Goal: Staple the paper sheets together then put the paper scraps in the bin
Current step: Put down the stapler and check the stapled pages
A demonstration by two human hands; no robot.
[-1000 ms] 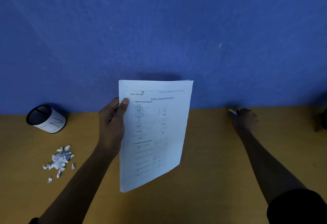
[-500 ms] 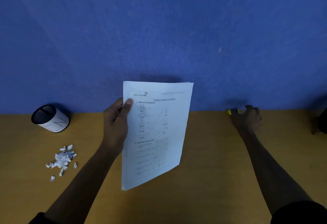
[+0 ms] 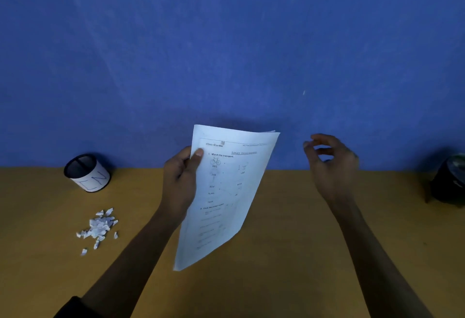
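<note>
My left hand (image 3: 180, 184) holds a stack of printed paper sheets (image 3: 224, 192) upright above the wooden table (image 3: 289, 267), thumb on the front near the top left corner. My right hand (image 3: 329, 166) hovers to the right of the sheets, by the blue wall. Its fingers are loosely curled and nothing shows in them. The small yellow item seen earlier by the wall is out of sight behind this hand. A pile of white paper scraps (image 3: 98, 227) lies on the table at the left. Behind it stands the bin (image 3: 86, 173), a black mesh cup with a white label.
A dark rounded object (image 3: 450, 182) sits at the table's far right edge against the wall. The blue wall (image 3: 226, 53) rises straight behind the table.
My right hand has lifted off the spot by the wall and moved left toward the sheets, its fingers spreading. The sheets have tilted, their top leaning right.
</note>
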